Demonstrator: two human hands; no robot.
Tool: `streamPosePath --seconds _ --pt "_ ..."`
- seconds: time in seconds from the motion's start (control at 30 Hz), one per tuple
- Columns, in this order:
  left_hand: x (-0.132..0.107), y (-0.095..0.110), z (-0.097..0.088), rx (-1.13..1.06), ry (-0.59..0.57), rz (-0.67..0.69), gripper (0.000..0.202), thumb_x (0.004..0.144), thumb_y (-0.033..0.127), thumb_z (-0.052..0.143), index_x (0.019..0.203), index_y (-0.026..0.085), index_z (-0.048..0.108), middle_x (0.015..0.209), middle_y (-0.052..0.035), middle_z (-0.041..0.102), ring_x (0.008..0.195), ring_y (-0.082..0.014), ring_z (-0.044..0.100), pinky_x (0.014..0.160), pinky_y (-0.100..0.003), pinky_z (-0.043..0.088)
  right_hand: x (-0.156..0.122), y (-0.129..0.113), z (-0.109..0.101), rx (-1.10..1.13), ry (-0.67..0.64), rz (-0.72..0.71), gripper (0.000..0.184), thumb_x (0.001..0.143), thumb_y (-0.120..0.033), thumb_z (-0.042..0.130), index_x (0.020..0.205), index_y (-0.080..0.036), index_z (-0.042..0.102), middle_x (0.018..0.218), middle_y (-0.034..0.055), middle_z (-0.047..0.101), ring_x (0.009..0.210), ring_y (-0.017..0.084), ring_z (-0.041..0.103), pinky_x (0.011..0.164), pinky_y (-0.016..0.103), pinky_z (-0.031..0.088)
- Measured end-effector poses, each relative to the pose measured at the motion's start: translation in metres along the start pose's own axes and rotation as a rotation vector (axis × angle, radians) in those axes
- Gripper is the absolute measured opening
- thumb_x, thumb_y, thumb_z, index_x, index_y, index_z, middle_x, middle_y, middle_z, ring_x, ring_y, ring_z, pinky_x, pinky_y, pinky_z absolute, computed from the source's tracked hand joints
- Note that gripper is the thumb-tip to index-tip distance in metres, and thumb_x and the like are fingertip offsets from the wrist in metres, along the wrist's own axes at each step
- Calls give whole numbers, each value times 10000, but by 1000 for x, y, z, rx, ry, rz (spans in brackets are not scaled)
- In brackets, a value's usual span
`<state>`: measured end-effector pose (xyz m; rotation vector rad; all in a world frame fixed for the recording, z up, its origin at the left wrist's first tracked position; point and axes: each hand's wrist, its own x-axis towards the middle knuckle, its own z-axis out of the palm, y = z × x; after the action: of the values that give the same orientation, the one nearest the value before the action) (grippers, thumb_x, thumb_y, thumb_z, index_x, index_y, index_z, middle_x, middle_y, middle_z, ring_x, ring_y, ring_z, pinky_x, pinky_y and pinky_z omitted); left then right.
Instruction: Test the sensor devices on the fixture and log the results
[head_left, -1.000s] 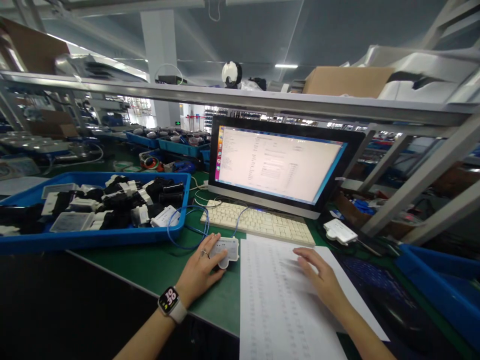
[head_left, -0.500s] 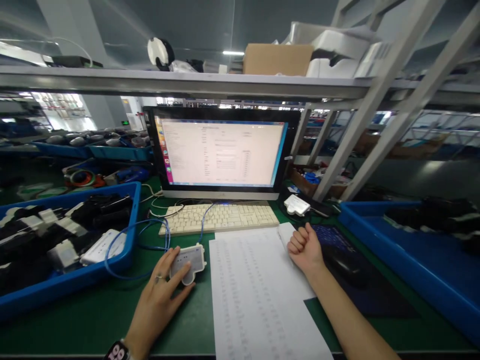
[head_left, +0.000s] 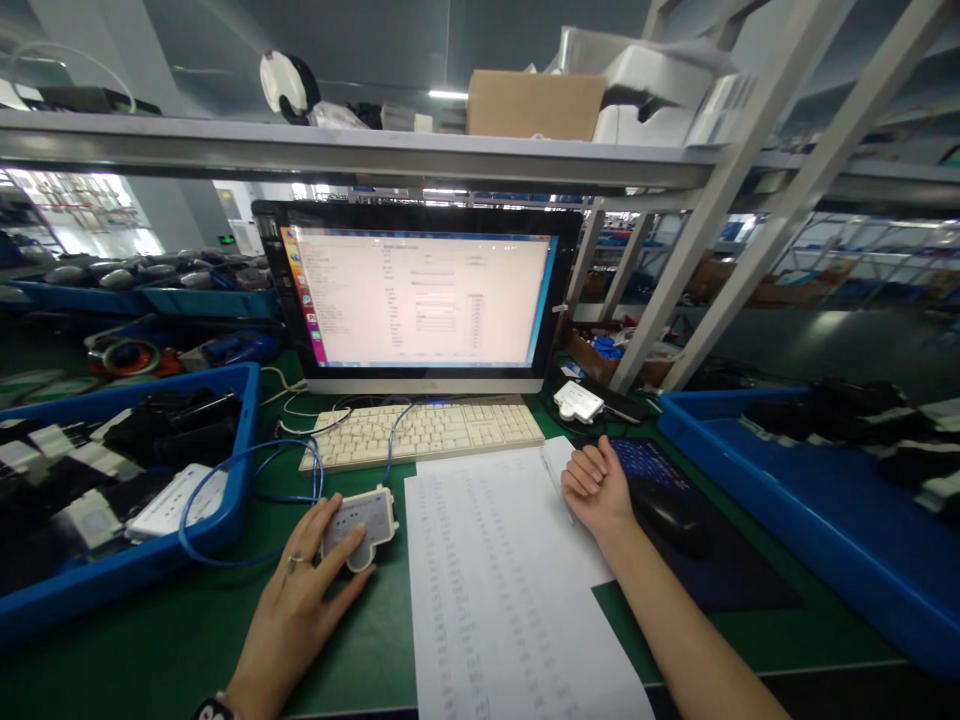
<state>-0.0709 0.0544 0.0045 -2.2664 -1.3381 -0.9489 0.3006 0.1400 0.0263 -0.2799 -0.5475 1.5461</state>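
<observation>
Left bin (head_left: 232, 500), blue, at the left of the green bench (head_left: 187, 640): filled with black and white parts, a flat white unit (head_left: 169, 505) lying against its near right corner. Right bin (head_left: 787, 520), also blue, at the far right: black and white parts piled toward its back, blue floor bare nearer the front. More blue trays (head_left: 172, 298) behind the left bin, holding grey rounded pieces too blurred to tell apart. On the shelf above, a cardboard box (head_left: 534, 103).

Left hand (head_left: 300, 590) laid flat on the bench, fingers spread, thumb and fingertips resting on a small white device (head_left: 360, 520); not clamped round it, only pressing from above and the side. Device just left of the printed sheet (head_left: 495, 580), just in front of the keyboard (head_left: 424, 432), with a blue cable (head_left: 247, 500) looping from it over the left bin's edge. Right hand (head_left: 596, 485) curled into a loose fist on the sheet's top right corner, holding nothing visible, just left of a dark mouse (head_left: 671, 515). Monitor (head_left: 420, 295) lit behind the keyboard.

Against half a second ago: view swung slightly right, so left bin less in sight and right bin more. Left hand on the device as before. Right hand fisted as before, now a little lower on the sheet; a second ago lying flat and open on the paper.
</observation>
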Motion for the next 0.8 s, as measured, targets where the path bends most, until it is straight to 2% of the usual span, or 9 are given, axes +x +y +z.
streamPosePath --seconds 0.2,0.6,0.8 --pt "1 0 0 5 1 6 320 868 365 516 1136 196 564 1390 -136 386 1244 -342 423 923 -521 485 0 -2 -2 -13 -5 15 510 827 -340 635 497 -187 279 377 -94 360 269 27 254 285 157 222" --pt "0 0 -1 -18 1 -13 319 860 357 533 1150 226 555 1412 -109 367 1257 -336 411 935 -513 486 -2 -1 2 -92 67 -18 554 840 -373 606 501 -191 207 332 -97 290 266 36 191 295 165 209" --pt "-2 -1 1 -33 -21 -27 331 849 320 562 1165 222 544 1414 -116 357 1274 -339 386 958 -527 460 -3 0 3 -51 69 9 556 842 -352 607 500 -193 198 324 -98 276 265 34 173 295 171 177"
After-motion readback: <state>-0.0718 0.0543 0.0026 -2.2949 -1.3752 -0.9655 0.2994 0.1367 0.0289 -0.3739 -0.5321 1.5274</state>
